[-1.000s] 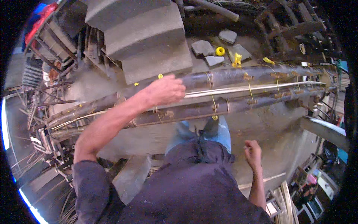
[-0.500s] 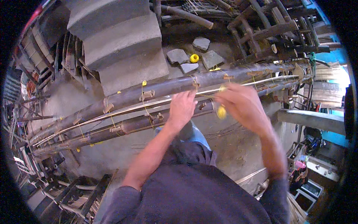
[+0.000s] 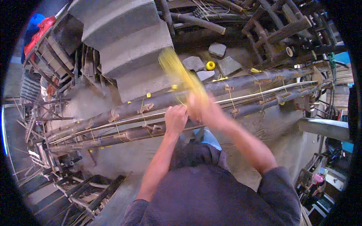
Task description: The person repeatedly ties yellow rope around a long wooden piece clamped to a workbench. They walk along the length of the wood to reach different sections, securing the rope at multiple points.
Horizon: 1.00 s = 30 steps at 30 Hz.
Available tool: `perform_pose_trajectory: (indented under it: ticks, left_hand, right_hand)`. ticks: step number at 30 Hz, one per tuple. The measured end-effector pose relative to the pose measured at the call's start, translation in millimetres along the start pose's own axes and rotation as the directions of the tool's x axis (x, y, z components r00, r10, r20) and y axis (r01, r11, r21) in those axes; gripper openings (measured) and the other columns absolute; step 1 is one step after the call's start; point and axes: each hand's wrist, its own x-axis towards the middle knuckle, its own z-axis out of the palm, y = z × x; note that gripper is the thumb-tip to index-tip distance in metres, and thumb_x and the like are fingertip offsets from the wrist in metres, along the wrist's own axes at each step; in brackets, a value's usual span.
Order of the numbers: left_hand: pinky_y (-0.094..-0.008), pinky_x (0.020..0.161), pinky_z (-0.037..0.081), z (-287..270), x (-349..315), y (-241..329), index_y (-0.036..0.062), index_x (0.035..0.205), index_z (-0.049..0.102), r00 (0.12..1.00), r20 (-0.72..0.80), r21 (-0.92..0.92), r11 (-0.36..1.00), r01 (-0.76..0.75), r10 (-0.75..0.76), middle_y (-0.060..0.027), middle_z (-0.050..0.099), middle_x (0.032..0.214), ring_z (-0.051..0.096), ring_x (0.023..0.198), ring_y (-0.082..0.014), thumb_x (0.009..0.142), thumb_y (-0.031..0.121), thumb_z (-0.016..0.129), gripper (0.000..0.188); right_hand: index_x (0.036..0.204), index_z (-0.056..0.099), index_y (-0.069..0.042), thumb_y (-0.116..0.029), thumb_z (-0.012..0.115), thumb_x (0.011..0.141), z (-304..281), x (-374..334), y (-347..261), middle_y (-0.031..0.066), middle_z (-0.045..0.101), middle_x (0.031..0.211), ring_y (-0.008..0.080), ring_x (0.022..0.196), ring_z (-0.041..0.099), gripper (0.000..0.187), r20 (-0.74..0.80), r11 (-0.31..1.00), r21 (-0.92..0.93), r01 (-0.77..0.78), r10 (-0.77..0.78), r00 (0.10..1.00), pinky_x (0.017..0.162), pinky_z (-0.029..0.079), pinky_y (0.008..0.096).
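Note:
Two long dark bamboo poles, a far one [image 3: 241, 87] and a near one [image 3: 137, 132], lie side by side before me. Thin pale bamboo strips [image 3: 269, 90] run lengthwise between them, and yellow string ties cross the gap at intervals. My left hand [image 3: 176, 119] is closed around the strips near the middle. Close beside it is my right hand [image 3: 198, 107], smeared by motion but closed on yellow string. A blurred yellow string bundle [image 3: 177, 69] swings out from it over the far pole. The fingers' exact grip on the string is hidden.
Beyond the poles rise concrete steps [image 3: 130, 43]. Flat stones [image 3: 230, 66] and a yellow string roll [image 3: 210, 66] lie on the floor. Wooden frames [image 3: 279, 32] stand at the far right, more frames [image 3: 85, 192] at lower left. A pale beam [image 3: 324, 129] juts in from the right.
My right hand has moved left, next to my left hand, and the yellow bundle has swung up and away over the far pole. My left hand's fingers have curled in. The view has shifted slightly.

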Motion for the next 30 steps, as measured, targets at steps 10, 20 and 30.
perform_pose_trajectory:
  ticks: [10,20,30]
  left_hand:
    - [-0.0249,0.057,0.042,-4.0,130.5,3.4,0.0108,0.078,0.052,0.804,0.486,-0.522,0.623,0.582,-0.344,0.0037,0.047,0.068,0.047,0.063,-0.0074,0.095,0.030,0.054,0.025]
    - [-0.0351,0.089,0.046,-30.9,193.6,-112.1,0.0038,0.123,0.056,0.822,0.524,-0.249,0.882,0.399,-0.224,-0.0094,0.060,0.110,0.058,0.101,-0.0204,0.095,0.043,0.052,0.049]
    - [-0.0354,0.088,0.050,-191.2,23.0,-170.6,0.0044,0.121,0.057,0.950,0.286,-0.379,0.896,0.233,-0.126,-0.0138,0.067,0.109,0.065,0.100,-0.0267,0.091,0.024,0.060,0.036]
  right_hand:
    - [0.079,0.062,-0.006,-0.021,0.055,0.082,70.7,-107.5,65.8,0.0129,0.065,0.074,0.0324,0.070,0.066,0.017,0.337,0.821,-0.570,0.027,0.203,0.919,0.064,0.054,0.0434]
    - [0.101,0.064,-0.009,-0.013,0.065,0.082,76.4,-22.6,3.7,0.0092,0.064,0.099,0.0300,0.094,0.060,0.020,-0.159,0.793,-0.607,-0.039,-0.074,0.984,0.078,0.052,0.0383]
    - [0.085,0.068,-0.005,-0.014,0.061,0.091,165.6,-88.7,-62.8,0.0055,0.065,0.078,0.0162,0.075,0.064,0.013,-0.263,0.698,0.313,-0.644,0.715,0.648,0.069,0.051,0.0338]
